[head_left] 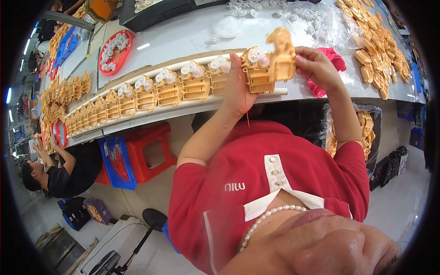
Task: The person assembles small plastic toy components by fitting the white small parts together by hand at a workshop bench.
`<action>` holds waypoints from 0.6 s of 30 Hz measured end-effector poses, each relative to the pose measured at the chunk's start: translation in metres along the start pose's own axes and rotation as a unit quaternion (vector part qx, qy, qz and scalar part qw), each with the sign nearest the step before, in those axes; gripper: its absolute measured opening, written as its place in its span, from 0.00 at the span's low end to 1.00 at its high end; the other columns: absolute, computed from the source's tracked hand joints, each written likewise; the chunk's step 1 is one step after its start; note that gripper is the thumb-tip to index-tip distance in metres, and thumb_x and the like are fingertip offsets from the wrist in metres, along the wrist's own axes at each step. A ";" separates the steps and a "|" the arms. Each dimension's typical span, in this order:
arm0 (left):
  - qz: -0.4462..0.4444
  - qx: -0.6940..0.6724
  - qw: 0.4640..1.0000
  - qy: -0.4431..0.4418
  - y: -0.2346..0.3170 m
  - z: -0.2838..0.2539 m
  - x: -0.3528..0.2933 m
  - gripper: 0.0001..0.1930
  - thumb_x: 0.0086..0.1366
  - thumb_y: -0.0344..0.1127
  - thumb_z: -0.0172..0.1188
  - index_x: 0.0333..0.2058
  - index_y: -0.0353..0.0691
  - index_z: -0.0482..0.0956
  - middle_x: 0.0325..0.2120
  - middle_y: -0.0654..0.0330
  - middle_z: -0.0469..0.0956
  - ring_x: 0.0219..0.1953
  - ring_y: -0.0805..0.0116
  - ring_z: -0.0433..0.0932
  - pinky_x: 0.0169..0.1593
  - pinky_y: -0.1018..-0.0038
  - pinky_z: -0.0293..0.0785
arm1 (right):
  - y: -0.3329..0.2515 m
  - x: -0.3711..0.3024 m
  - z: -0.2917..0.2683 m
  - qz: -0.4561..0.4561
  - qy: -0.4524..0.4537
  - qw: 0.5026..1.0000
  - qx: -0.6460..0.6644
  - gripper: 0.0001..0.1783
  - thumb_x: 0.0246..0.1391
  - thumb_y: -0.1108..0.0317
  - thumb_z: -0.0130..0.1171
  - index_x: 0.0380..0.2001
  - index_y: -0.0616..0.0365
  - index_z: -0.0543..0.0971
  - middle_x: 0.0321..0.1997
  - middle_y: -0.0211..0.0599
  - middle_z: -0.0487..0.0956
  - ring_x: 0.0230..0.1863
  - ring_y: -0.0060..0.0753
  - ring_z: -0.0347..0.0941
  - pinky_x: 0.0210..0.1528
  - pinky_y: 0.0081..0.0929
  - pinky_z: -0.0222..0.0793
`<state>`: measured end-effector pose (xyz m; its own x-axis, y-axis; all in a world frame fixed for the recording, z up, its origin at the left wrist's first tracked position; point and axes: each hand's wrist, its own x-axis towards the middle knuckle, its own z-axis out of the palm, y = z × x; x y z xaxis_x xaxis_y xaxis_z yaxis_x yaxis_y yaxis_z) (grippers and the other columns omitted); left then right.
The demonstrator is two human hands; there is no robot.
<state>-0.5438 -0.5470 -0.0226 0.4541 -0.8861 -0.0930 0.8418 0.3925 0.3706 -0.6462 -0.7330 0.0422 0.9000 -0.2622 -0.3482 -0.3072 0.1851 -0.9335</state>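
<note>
My right hand [318, 68] pinches a yellow-orange moulded plastic housing [281, 55] by its right edge, held up and slightly blurred. Just left of it, a second plastic housing [260, 79] with white plastic gears [257, 57] in its top stands at the right end of a row. Against that housing's left side rests my left hand [237, 89], gripping it; some of its fingers are hidden. A thin red wire [247, 110] hangs down beside this hand. Leftward along the table edge runs the row of similar housings [168, 93], the nearer ones carrying white gears.
A white rail [279, 91] lies under the row. Heaps of plastic housings [382, 50] lie at right, near a pink cloth [334, 59]. Loose white parts [298, 13] lie at the back, a red tray [114, 54] at left. A co-worker [59, 169] sits far left beyond a red stool [149, 149].
</note>
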 end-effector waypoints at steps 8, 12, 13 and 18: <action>0.011 -0.008 1.000 -0.019 -0.008 -0.004 0.002 0.37 0.63 0.67 0.31 0.57 0.42 0.56 0.49 0.56 0.69 0.51 0.64 0.71 0.54 0.65 0.70 | 0.030 0.000 0.022 -0.024 0.018 0.996 0.087 0.07 0.54 0.69 0.57 0.35 0.57 0.73 0.32 0.25 0.75 0.31 0.15 0.72 0.35 0.14 0.68; 0.024 -0.009 1.000 -0.001 -0.009 0.001 0.003 0.38 0.62 0.68 0.31 0.56 0.41 0.57 0.49 0.55 0.69 0.51 0.63 0.71 0.53 0.65 0.71 | 0.036 -0.002 0.024 -0.056 0.036 0.988 0.140 0.07 0.55 0.71 0.56 0.37 0.57 0.72 0.32 0.25 0.75 0.32 0.15 0.72 0.35 0.14 0.69; 0.027 -0.001 1.000 -0.002 -0.008 0.003 0.003 0.38 0.62 0.68 0.31 0.56 0.41 0.58 0.49 0.55 0.69 0.52 0.63 0.71 0.53 0.64 0.71 | 0.039 -0.002 0.023 -0.078 0.035 0.983 0.160 0.06 0.54 0.72 0.57 0.36 0.58 0.73 0.34 0.28 0.76 0.35 0.17 0.72 0.39 0.17 0.69; 0.035 0.055 0.998 -0.014 -0.010 0.006 0.002 0.40 0.61 0.70 0.30 0.55 0.39 0.60 0.50 0.55 0.69 0.53 0.63 0.70 0.52 0.65 0.71 | 0.047 -0.004 0.025 -0.127 0.086 0.980 0.123 0.06 0.53 0.73 0.58 0.35 0.59 0.73 0.35 0.32 0.77 0.37 0.20 0.73 0.41 0.19 0.69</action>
<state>-0.5530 -0.5538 -0.0211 0.5008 -0.8647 -0.0379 0.7702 0.4252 0.4755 -0.6561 -0.6998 0.0022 0.8660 -0.4812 -0.1359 0.0233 0.3102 -0.9504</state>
